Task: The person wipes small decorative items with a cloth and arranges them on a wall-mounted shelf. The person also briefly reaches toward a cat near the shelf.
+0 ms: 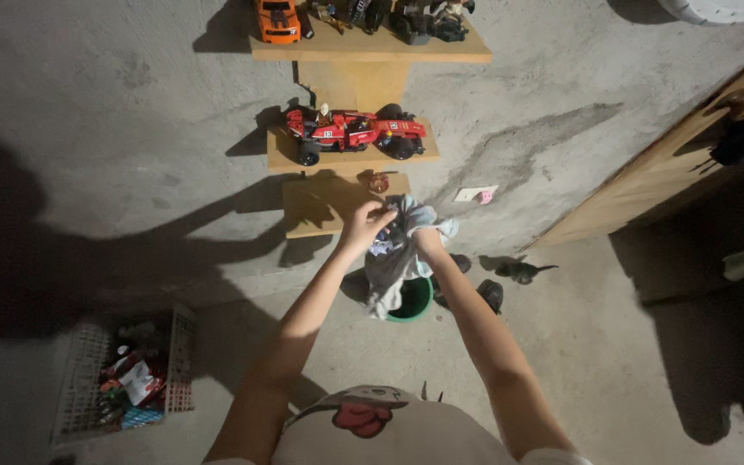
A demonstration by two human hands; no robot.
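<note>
Above a green bucket at six o'clock, both hands grip a grey cloth: left hand and right hand, fingers closed on its bunched top beside the bare lowest shelf. Toy-laden shelves stand at twelve o'clock.

1. Wall: bare grey concrete, stained; a darker streak runs right of the shelves.
2. Three wooden shelves fixed in a stepped column: top shelf carries an orange toy car and dark figures; middle shelf a red toy racing car; lowest shelf a small reddish object.
3. Wooden door at right, with round knob.
4. Floor: grey concrete. White plastic basket at lower left, holding mixed packets.
5. Light hard, from behind; heavy shadows on wall and floor.
</note>
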